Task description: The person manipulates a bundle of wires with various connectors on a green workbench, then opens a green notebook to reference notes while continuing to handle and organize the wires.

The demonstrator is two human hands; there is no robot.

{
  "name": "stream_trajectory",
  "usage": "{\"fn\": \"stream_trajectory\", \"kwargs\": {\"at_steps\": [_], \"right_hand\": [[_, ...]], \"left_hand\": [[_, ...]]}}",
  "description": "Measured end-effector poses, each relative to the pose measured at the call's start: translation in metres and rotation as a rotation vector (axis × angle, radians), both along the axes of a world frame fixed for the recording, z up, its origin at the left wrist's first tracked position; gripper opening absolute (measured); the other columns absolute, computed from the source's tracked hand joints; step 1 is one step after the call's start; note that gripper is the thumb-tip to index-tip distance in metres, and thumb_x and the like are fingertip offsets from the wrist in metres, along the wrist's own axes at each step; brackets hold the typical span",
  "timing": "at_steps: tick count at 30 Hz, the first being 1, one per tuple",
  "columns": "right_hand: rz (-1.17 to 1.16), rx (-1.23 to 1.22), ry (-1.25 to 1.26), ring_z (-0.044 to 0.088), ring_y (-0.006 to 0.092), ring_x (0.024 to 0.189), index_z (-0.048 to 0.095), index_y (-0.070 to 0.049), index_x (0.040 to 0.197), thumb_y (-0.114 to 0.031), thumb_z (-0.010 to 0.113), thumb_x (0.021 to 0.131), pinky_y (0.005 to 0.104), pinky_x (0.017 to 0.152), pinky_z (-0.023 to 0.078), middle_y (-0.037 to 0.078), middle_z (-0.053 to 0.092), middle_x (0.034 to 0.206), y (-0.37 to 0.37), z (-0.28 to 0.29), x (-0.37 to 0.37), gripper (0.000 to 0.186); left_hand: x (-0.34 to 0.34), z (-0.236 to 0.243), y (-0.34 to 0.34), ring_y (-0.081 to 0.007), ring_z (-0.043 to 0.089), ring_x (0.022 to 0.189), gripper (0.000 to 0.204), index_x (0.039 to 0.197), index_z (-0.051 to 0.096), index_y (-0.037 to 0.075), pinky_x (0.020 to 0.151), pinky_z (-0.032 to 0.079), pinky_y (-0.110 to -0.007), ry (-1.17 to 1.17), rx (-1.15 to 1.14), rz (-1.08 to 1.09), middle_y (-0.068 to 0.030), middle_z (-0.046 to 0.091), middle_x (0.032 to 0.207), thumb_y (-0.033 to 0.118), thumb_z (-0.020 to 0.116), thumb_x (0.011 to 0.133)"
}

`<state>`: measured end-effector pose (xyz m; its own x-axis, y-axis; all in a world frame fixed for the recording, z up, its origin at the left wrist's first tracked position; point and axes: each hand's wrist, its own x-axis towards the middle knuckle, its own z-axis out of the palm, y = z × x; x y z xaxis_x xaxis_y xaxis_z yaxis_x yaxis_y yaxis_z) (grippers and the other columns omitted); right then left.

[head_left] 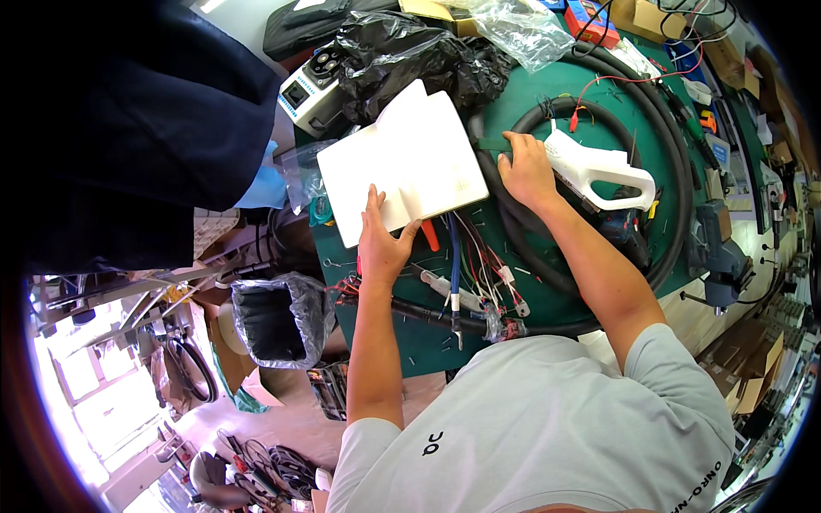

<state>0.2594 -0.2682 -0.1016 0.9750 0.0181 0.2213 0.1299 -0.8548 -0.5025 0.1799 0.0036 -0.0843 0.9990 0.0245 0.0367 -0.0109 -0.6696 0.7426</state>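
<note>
An open notebook (406,158) with white pages lies on the green-topped workbench, one page lifting at its far edge. My left hand (385,239) rests on the notebook's near edge, its fingers and thumb spread over the paper. Beyond the notebook's right edge, my right hand (528,169) has its fingers curled at a narrow dark green strip (493,144) that crosses a thick black cable (517,218). Just right of that hand sits a white charging-gun handle (603,171). Stripped wires and a blue lead (454,261) lie below the notebook.
A black plastic bag (410,64) and a white boxed device (315,92) stand behind the notebook. At the left, another person's dark clothing and blue glove (265,184) come close. A lined bin (282,321) stands beside the bench; a vise (721,248) sits at its right edge.
</note>
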Motion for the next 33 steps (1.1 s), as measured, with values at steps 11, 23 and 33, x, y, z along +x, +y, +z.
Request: {"fn": "stream_trajectory", "kwargs": {"at_steps": [11, 23, 33], "right_hand": [[-0.008, 0.007, 0.024, 0.051, 0.0372, 0.11, 0.054, 0.0, 0.122, -0.016, 0.06, 0.085, 0.0439, 0.097, 0.041, 0.02, 0.056, 0.117, 0.001, -0.002, -0.001, 0.041], [0.008, 0.034, 0.016, 0.052, 0.0378, 0.109, 0.055, 0.0, 0.121, -0.015, 0.061, 0.084, 0.0445, 0.096, 0.042, 0.02, 0.057, 0.115, 0.003, -0.001, -0.002, 0.04], [0.0, 0.032, 0.013, 0.052, 0.038, 0.109, 0.055, -0.001, 0.12, -0.015, 0.061, 0.084, 0.0449, 0.095, 0.042, 0.02, 0.057, 0.115, 0.003, -0.003, -0.001, 0.039]], "left_hand": [[0.0, -0.021, -0.003, -0.047, 0.014, 0.142, 0.07, 0.143, 0.031, 0.001, 0.112, 0.013, -0.064, -0.303, 0.405, 0.527, -0.0296, 0.015, 0.151, 0.006, 0.06, 0.079], [0.011, -0.011, -0.022, -0.0365, 0.042, 0.13, 0.094, 0.138, 0.039, -0.002, 0.11, 0.035, -0.045, -0.084, 0.212, 0.029, -0.0223, 0.047, 0.137, 0.029, 0.087, 0.064], [-0.008, -0.011, 0.002, -0.036, 0.056, 0.118, 0.091, 0.147, 0.022, -0.001, 0.096, 0.048, -0.041, -0.068, -0.088, 0.06, -0.0243, 0.044, 0.141, 0.022, 0.078, 0.079]]}}
